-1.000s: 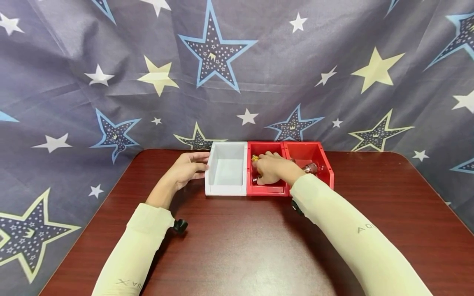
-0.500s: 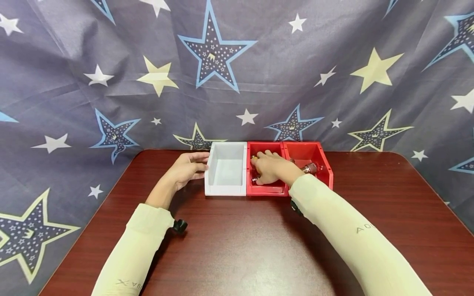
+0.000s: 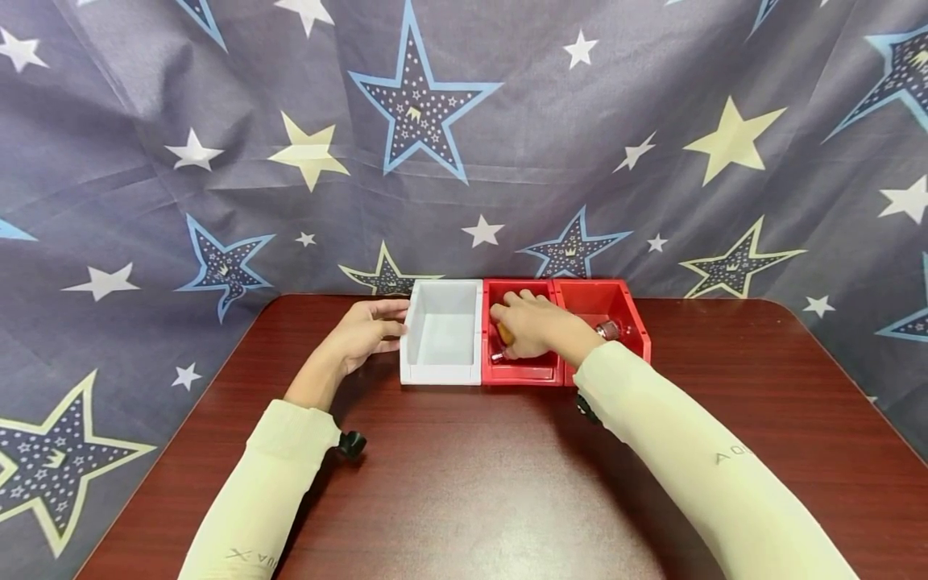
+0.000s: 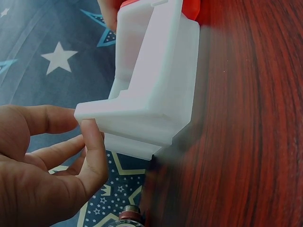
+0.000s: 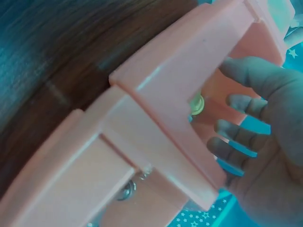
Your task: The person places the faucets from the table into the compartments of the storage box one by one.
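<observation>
In the head view my left hand (image 3: 366, 332) touches the outer left wall of the white bin (image 3: 441, 374) with its fingertips. The left wrist view shows index finger and thumb resting on that bin's rim and side, inside the wall nothing is held. My right hand (image 3: 532, 324) reaches into the middle red bin (image 3: 524, 377), fingers loosely bent and spread. A yellow piece (image 3: 506, 333) shows beside its thumb. In the right wrist view a round yellow end (image 5: 198, 104) lies below the fingers, apart from them. The hand hides most of that bin's contents.
The right red bin (image 3: 631, 302) adjoins the middle one and contains a clear-and-brown metallic-looking piece (image 3: 609, 329). All three bins stand in a row at the back of the brown table (image 3: 464, 475), before a star-patterned cloth (image 3: 536, 177).
Within the middle red bin my right hand has shifted slightly, and the yellow piece now shows nearer its thumb. My left hand stays at the white bin.
</observation>
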`<control>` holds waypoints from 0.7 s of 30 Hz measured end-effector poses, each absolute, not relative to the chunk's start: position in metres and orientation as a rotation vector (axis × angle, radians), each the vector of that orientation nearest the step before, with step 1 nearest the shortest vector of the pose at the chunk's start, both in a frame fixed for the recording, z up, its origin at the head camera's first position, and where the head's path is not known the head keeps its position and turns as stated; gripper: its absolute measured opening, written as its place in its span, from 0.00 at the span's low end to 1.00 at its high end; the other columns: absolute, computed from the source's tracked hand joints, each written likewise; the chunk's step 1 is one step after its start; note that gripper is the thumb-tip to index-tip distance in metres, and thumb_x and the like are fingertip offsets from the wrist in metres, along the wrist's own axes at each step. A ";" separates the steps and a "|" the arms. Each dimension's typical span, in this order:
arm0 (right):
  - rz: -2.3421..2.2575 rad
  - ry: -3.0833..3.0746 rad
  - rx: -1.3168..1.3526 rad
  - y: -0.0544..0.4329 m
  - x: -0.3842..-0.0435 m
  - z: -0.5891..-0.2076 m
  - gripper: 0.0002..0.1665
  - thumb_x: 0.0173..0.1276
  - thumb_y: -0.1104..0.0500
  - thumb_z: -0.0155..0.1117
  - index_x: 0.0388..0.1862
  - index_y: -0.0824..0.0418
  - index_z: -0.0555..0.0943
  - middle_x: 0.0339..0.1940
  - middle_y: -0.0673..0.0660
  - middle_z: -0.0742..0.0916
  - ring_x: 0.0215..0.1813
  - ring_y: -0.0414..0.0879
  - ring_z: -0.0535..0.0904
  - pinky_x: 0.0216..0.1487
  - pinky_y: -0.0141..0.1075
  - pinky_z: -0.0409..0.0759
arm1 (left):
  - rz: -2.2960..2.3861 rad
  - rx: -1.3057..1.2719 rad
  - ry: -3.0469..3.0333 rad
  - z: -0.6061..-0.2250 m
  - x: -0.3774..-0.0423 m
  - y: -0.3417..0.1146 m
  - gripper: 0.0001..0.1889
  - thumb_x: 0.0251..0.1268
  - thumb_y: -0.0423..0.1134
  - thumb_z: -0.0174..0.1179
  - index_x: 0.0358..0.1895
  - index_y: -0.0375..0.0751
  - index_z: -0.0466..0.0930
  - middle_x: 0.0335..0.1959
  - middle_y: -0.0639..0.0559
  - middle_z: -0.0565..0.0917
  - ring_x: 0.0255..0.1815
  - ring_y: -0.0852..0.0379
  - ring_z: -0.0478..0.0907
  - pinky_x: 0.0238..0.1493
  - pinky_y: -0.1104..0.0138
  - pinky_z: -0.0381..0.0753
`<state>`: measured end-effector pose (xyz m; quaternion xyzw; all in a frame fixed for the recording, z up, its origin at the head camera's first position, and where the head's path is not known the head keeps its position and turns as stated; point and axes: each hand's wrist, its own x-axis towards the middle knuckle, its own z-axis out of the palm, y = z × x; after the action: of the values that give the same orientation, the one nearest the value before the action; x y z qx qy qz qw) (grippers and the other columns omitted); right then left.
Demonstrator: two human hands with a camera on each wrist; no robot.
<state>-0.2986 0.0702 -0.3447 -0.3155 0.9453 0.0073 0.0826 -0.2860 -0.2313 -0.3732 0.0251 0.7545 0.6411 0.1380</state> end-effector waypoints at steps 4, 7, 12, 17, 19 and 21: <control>0.013 2.835 -0.955 0.074 -0.294 -0.338 0.35 0.62 0.47 0.77 0.66 0.54 0.76 0.55 0.58 0.76 0.59 0.57 0.69 0.65 0.56 0.71 | 1.856 0.079 2.179 -0.372 -0.285 -0.232 0.31 0.68 0.23 0.56 0.75 0.34 0.67 0.72 0.36 0.71 0.63 0.42 0.75 0.46 0.66 0.85; 0.001 2.846 -0.966 0.078 -0.293 -0.335 0.36 0.63 0.48 0.76 0.67 0.54 0.75 0.56 0.58 0.76 0.61 0.58 0.69 0.67 0.58 0.70 | 1.854 0.079 2.183 -0.373 -0.285 -0.232 0.31 0.68 0.23 0.56 0.75 0.34 0.67 0.72 0.36 0.71 0.63 0.42 0.75 0.46 0.65 0.85; -0.062 2.895 -1.015 0.091 -0.291 -0.333 0.33 0.64 0.50 0.75 0.66 0.55 0.76 0.57 0.58 0.78 0.63 0.59 0.69 0.69 0.60 0.67 | 1.852 0.071 2.186 -0.374 -0.286 -0.232 0.31 0.68 0.23 0.56 0.75 0.34 0.67 0.72 0.36 0.71 0.62 0.43 0.75 0.47 0.65 0.85; -0.158 2.971 -1.093 0.108 -0.290 -0.333 0.31 0.65 0.52 0.73 0.66 0.55 0.77 0.60 0.58 0.78 0.62 0.57 0.69 0.67 0.56 0.68 | 1.858 0.078 2.183 -0.373 -0.286 -0.231 0.31 0.68 0.23 0.56 0.75 0.34 0.67 0.73 0.34 0.70 0.62 0.43 0.75 0.46 0.66 0.85; -0.193 2.998 -1.112 0.114 -0.289 -0.333 0.31 0.66 0.51 0.73 0.67 0.55 0.77 0.60 0.58 0.78 0.61 0.57 0.69 0.65 0.55 0.69 | 1.861 0.076 2.181 -0.372 -0.285 -0.231 0.31 0.68 0.23 0.56 0.75 0.33 0.67 0.73 0.34 0.70 0.62 0.42 0.75 0.45 0.66 0.85; -0.225 3.028 -1.117 0.121 -0.288 -0.333 0.31 0.66 0.51 0.72 0.67 0.56 0.76 0.60 0.59 0.79 0.61 0.58 0.70 0.64 0.54 0.69 | 1.864 0.074 2.177 -0.372 -0.285 -0.230 0.31 0.68 0.22 0.56 0.75 0.33 0.67 0.73 0.34 0.70 0.63 0.42 0.75 0.45 0.66 0.85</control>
<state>-0.2884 0.1206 -0.3328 -0.3449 0.9349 -0.0695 -0.0469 -0.2847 -0.2302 -0.3719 0.0256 0.7522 0.6440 0.1371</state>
